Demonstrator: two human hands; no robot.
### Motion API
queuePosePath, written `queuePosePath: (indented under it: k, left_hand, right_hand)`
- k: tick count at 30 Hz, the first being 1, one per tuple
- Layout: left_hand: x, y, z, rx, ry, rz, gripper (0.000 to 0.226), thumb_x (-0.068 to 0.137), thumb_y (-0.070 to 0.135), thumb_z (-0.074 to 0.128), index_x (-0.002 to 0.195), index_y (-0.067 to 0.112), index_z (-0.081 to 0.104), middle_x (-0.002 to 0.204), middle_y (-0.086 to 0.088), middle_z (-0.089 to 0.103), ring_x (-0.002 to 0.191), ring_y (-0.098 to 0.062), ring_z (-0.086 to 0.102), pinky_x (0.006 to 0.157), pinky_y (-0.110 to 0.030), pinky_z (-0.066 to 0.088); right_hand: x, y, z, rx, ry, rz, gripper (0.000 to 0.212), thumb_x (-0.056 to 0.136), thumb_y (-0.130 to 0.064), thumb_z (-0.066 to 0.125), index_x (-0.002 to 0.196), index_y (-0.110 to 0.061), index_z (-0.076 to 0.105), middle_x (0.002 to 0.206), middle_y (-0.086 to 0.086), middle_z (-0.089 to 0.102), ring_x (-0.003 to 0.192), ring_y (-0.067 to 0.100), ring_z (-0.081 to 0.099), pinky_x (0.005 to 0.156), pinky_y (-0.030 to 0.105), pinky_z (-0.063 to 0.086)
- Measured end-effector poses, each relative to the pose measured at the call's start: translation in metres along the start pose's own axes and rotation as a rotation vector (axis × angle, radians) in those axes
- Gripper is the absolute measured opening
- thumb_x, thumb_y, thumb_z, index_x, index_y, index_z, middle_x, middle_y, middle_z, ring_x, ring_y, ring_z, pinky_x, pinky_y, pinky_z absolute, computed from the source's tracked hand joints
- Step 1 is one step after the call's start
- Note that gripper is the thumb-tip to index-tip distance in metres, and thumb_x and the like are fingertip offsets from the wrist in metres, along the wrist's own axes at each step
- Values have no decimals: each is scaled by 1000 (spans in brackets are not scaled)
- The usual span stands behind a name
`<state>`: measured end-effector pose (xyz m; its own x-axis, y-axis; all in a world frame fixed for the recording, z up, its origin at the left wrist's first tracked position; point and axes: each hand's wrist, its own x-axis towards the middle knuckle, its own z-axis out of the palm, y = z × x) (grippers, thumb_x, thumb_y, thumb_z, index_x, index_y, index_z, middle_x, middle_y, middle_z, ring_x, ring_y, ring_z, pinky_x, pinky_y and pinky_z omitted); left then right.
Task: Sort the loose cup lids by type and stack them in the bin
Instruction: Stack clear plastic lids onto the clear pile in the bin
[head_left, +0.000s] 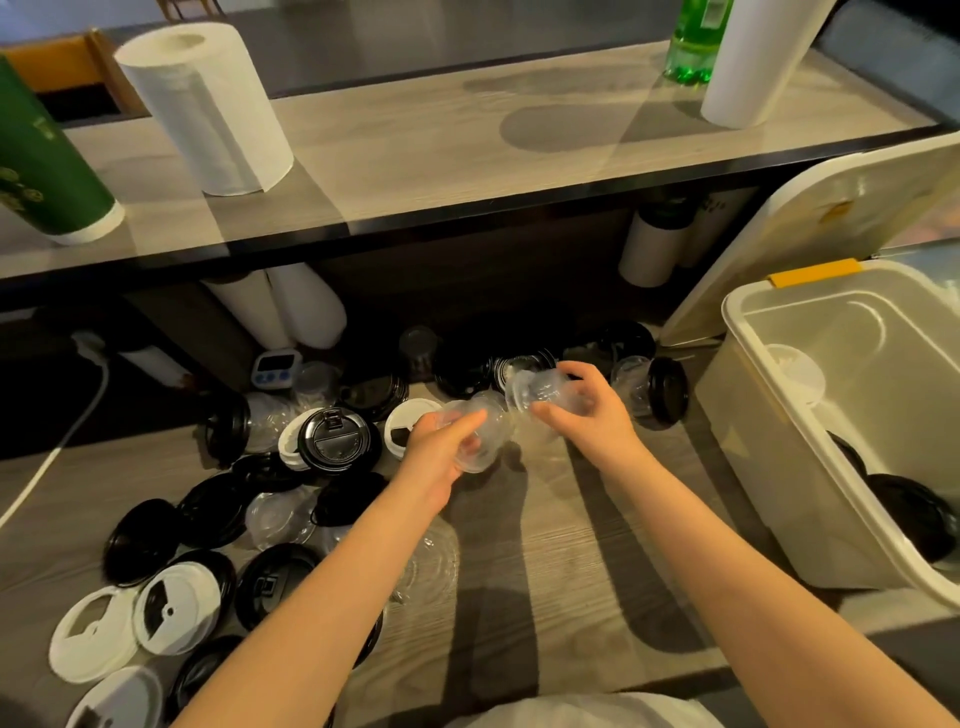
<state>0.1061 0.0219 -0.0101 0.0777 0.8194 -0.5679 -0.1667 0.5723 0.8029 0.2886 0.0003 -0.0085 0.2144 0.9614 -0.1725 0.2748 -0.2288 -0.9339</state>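
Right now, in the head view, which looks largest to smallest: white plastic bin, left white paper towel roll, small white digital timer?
1. white plastic bin
2. left white paper towel roll
3. small white digital timer
None look alike.

No legible text: nothing can be read.

Pale print is seen on the green cup stack (47, 156) at ten o'clock, a label on the green bottle (696, 36) at one o'clock, dark scribbles on a white tube (719, 208) at two o'clock and a display on the small timer (272, 364) at nine o'clock — all too blurred to be made out.
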Motion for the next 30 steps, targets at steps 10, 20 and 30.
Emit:
queuePosePath:
  k: [10, 20, 30]
  left_hand:
    - [-20, 9, 1, -187, -93, -48, 37, 93, 30, 54, 118, 4, 62, 123, -21, 60, 107, -31, 60, 90, -41, 47]
    - [-27, 12, -13, -53, -100, 106, 34, 94, 32, 51, 118, 8, 57, 107, -8, 67, 96, -21, 64, 84, -35, 49]
    - [-9, 1, -48, -88, 193, 74, 8, 87, 22, 63, 85, 16, 58, 104, -8, 59, 101, -24, 55, 84, -37, 42]
  right_hand:
    - [-19, -20, 24, 127, -196, -77, 57, 73, -19, 80, 121, -29, 51, 118, -7, 54, 113, 14, 54, 90, 31, 50]
    - [-29, -34, 39, -463, -148, -506, 78, 72, -37, 79, 139, -20, 45, 134, -1, 53, 123, 14, 50, 98, 34, 45]
    - [1, -14, 32, -629, -331, -291, 69, 83, -32, 70, 143, -25, 35, 137, -5, 47, 125, 14, 44, 101, 31, 41]
